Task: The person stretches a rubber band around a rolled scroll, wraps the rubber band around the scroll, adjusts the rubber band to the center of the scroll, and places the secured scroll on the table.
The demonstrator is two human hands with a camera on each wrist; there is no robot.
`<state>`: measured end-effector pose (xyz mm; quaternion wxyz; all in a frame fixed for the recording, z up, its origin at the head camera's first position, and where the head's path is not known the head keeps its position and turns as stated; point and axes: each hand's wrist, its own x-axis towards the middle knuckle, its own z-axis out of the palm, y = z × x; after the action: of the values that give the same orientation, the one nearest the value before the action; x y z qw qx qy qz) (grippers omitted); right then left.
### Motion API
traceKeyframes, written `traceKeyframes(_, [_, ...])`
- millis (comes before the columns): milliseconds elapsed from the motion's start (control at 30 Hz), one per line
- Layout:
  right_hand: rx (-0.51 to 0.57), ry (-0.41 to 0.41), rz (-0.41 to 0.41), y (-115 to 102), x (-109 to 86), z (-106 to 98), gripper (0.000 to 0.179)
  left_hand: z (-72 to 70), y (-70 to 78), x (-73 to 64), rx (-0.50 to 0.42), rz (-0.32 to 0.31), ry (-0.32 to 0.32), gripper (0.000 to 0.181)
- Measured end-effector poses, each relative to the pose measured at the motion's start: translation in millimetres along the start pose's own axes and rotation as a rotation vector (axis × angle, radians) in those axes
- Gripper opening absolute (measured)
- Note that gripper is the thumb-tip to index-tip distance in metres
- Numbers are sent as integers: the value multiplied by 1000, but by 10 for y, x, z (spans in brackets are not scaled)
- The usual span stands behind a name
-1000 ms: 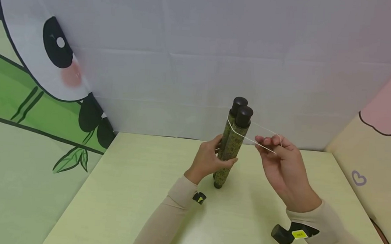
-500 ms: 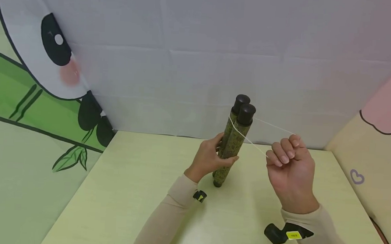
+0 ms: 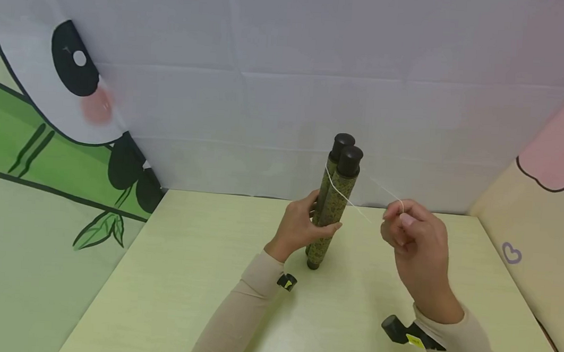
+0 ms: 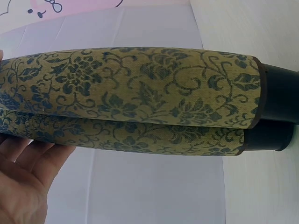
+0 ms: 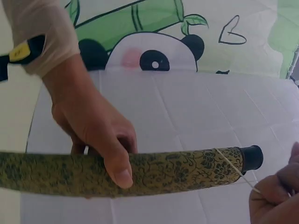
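Note:
Two patterned fabric rolls side by side with black end knobs, like a scroll rolled from both ends point(image 3: 339, 205), stand tilted over the table. My left hand point(image 3: 300, 225) grips the scroll around its lower half, thumb in front and fingers behind. Near the top, a thin white cord point(image 3: 348, 199) loops round both rolls and stretches to the right. My right hand point(image 3: 419, 247) pinches that cord between thumb and curled index finger, apart from the scroll. In the right wrist view the cord point(image 5: 238, 170) slants over the fabric close to the black knob point(image 5: 252, 157).
A pale wooden table point(image 3: 186, 261) lies beneath the hands. Behind it hangs a grey-white backdrop point(image 3: 276, 106), with a panda and bamboo printed at the left. A cream and pink panel point(image 3: 537, 232) borders the right side. Black wrist cameras point(image 3: 287, 281) sit on both sleeves.
My right hand pulled the cord rightward with fingers curled in, then turned so thumb and index finger face the scroll. The left hand keeps its grip; the scroll shifts only slightly.

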<state>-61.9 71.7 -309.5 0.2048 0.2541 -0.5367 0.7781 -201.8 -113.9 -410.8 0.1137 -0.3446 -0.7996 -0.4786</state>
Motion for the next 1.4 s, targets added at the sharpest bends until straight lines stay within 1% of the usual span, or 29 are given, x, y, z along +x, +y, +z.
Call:
traceKeyframes(33, [-183, 2, -31, 7, -33, 4, 33, 7, -5, -12, 1, -3, -1, 66])
traceKeyframes(100, [-504, -7, -97, 36, -100, 4, 22, 20, -14, -36, 2, -7, -1, 67])
traceKeyframes(133, [-642, -13, -136, 55, -130, 4, 18, 27, -20, -48, 2, -7, -3, 67])
traceKeyframes(200, [-875, -37, -272, 114, -178, 0, 11, 43, -31, -72, 2, -6, -8, 68])
traceKeyframes(233, [-952, -61, -345, 147, -193, -4, 10, 52, -35, -85, 2, -4, -9, 68])
traceKeyframes(300, [-1101, -93, -487, 212, -212, -7, 15, 71, -47, -113, 1, 2, -12, 67])
traceKeyframes(367, [-1198, -120, -606, 273, -228, -12, 23, 92, -59, -141, 0, 9, -13, 67])
traceKeyframes(467, [-1292, -134, -696, 309, -225, -23, 29, 117, -72, -157, -4, 11, -9, 65])
traceKeyframes(500, [-1300, -125, -710, 314, -223, -28, 31, 123, -72, -156, -7, 10, -8, 65])
traceKeyframes(567, [-1297, -83, -729, 324, -220, -42, 33, 137, -74, -154, -9, 5, -7, 65])
traceKeyframes(633, [-1275, -9, -755, 343, -213, -53, 35, 155, -72, -154, -2, 6, -9, 65])
traceKeyframes(733, [-1203, 137, -810, 399, -180, -50, 35, 175, -60, -157, 16, 15, -5, 66])
traceKeyframes(800, [-1137, 261, -862, 450, -148, -34, 35, 181, -48, -161, 31, 22, -2, 67])
traceKeyframes(867, [-1069, 367, -914, 500, -109, -25, 39, 181, -36, -165, 36, 22, 2, 68])
traceKeyframes(967, [-995, 472, -958, 549, -61, -15, 51, 182, -26, -167, 41, 21, 1, 68])
traceKeyframes(1033, [-976, 505, -946, 563, -34, -11, 60, 184, -27, -168, 42, 25, 1, 69])
traceKeyframes(1100, [-961, 536, -898, 563, -12, 5, 66, 186, -28, -166, 43, 32, 3, 68])
traceKeyframes(1233, [-888, 599, -802, 576, 29, 42, 77, 184, -30, -166, 32, 44, 16, 67])
traceKeyframes(1300, [-834, 601, -767, 598, 47, 57, 79, 181, -27, -164, 21, 47, 16, 67])
traceKeyframes(1400, [-745, 567, -725, 655, 67, 75, 78, 178, -25, -161, 12, 53, 13, 67])
